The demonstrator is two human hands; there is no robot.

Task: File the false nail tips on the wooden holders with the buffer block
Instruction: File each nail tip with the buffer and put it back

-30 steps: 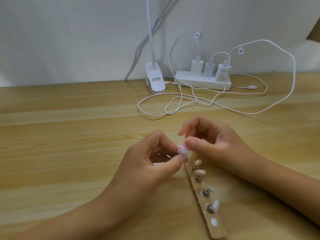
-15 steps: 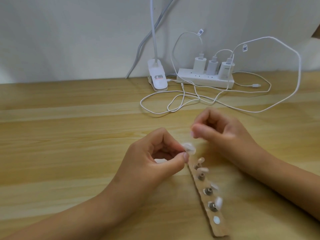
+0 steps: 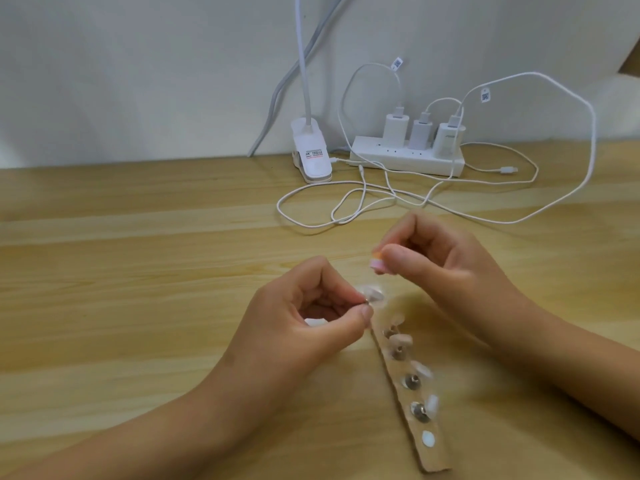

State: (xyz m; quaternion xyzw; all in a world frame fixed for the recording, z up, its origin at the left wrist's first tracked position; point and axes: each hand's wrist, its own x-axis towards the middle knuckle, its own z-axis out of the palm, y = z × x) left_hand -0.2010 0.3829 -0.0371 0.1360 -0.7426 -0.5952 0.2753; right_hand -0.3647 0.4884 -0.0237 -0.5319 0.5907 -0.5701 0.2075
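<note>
My left hand (image 3: 304, 317) pinches a clear false nail tip (image 3: 476, 293) on a small metal stud between thumb and forefinger, lifted just above the table. My right hand (image 3: 440, 268) pinches a small pink and orange buffer block (image 3: 376, 264), held a little above and to the right of the tip, apart from it. A long wooden holder strip (image 3: 403, 403) lies on the table below both hands, running toward me. Several more nail tips (image 3: 422, 370) on metal studs stand along it.
A white power strip (image 3: 405, 161) with three chargers sits at the back by the wall. Loose white cables (image 3: 346, 209) trail over the wooden table (image 3: 138, 271) just behind my hands. A white lamp clip (image 3: 311, 157) stands left of the power strip.
My right hand has lifted the buffer block up and to the right, off the nail tip. My left hand still holds the tip in about the same place.
</note>
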